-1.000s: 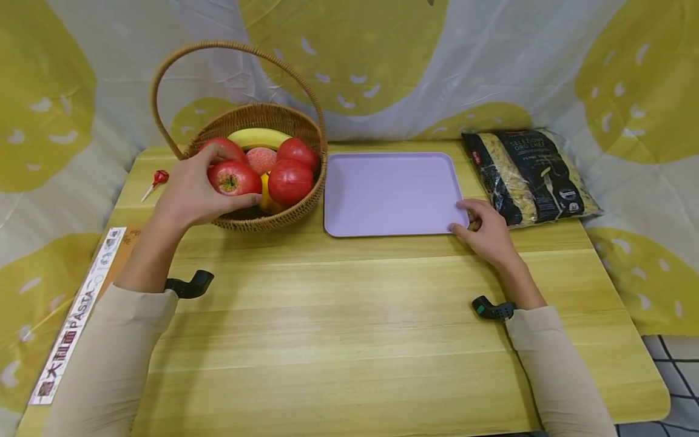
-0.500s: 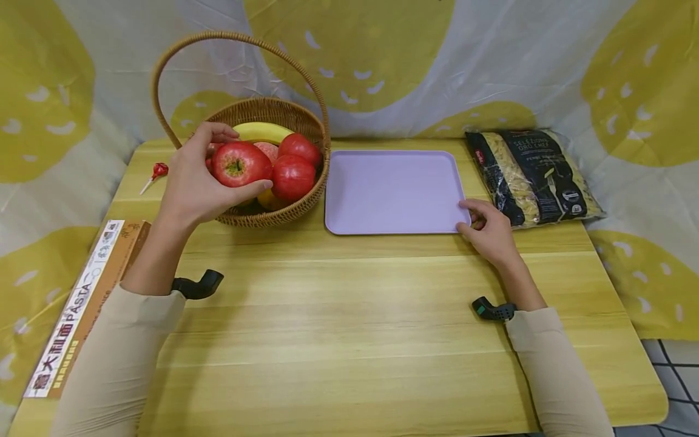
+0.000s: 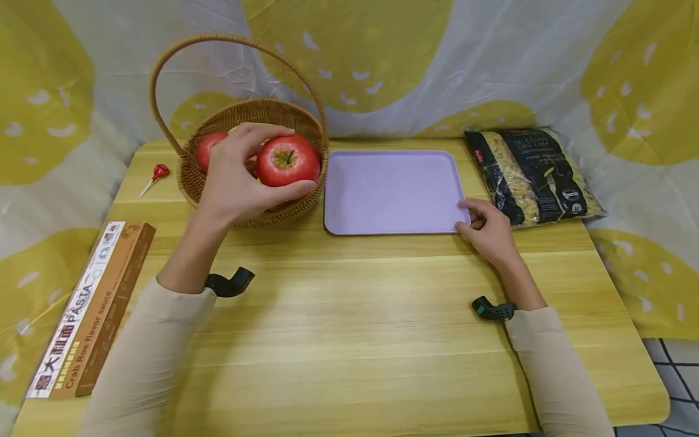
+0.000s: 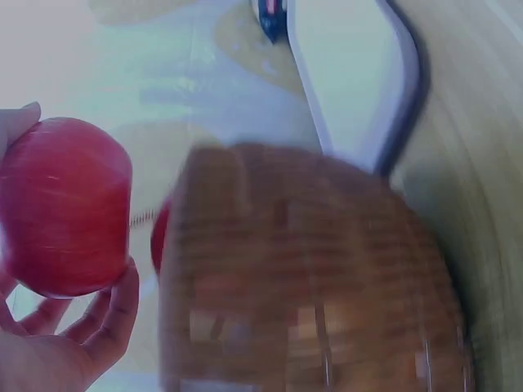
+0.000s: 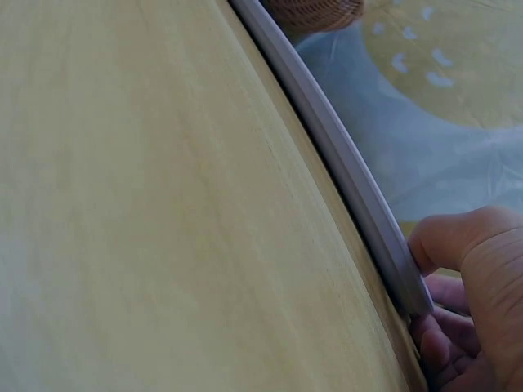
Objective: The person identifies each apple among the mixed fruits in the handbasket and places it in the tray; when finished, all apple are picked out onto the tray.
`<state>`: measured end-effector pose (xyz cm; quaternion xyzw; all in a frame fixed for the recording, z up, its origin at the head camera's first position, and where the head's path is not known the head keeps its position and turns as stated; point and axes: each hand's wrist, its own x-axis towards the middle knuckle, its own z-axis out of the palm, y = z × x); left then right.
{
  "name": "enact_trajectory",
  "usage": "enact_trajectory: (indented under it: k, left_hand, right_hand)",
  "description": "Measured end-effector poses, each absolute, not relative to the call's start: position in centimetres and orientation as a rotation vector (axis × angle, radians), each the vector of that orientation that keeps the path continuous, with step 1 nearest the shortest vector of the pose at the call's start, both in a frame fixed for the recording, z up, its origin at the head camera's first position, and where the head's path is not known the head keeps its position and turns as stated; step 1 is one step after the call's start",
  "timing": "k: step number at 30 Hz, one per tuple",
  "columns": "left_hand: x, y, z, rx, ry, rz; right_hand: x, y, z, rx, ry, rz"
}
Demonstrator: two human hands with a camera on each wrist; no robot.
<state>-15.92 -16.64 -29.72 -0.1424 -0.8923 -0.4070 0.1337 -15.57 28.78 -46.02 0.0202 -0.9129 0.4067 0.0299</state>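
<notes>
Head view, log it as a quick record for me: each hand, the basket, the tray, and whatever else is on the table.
Left hand: holds a red apple above the basket
Right hand: grips the tray's right edge
Basket: wicker, arched handle, red fruit inside
Tray: lilac, right of basket
Far right: pasta bag
Far left: lollipop, pasta box

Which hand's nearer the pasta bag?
Right. The right hand grips the lilac tray just beside the pasta bag; the left hand holds an apple at the basket, past the tray's other end.
</notes>
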Motion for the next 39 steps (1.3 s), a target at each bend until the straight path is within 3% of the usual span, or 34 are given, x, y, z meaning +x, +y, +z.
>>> enact_trajectory:
  k: [7, 17, 25, 39]
  left_hand:
    - [-17.0, -11.6, -31.1, -0.602, -2.508, -1.342]
    - [-19.2, -5.4, -34.8, -0.620, -2.577, -1.464]
    - [-21.6, -2.5, -38.2, -0.357, -2.699, -1.487]
    - [-25.9, -2.3, -42.1, 0.004, -2.657, -1.546]
  right_hand:
    - [-15.7, 28.7, -46.0, 0.047, -2.811, 1.252]
    - [-15.4, 29.1, -46.1, 0.021, -2.800, 1.247]
    - [-15.3, 29.4, -46.2, 0.026, -2.804, 1.238]
    - [-15.6, 28.7, -46.2, 0.014, -2.802, 1.266]
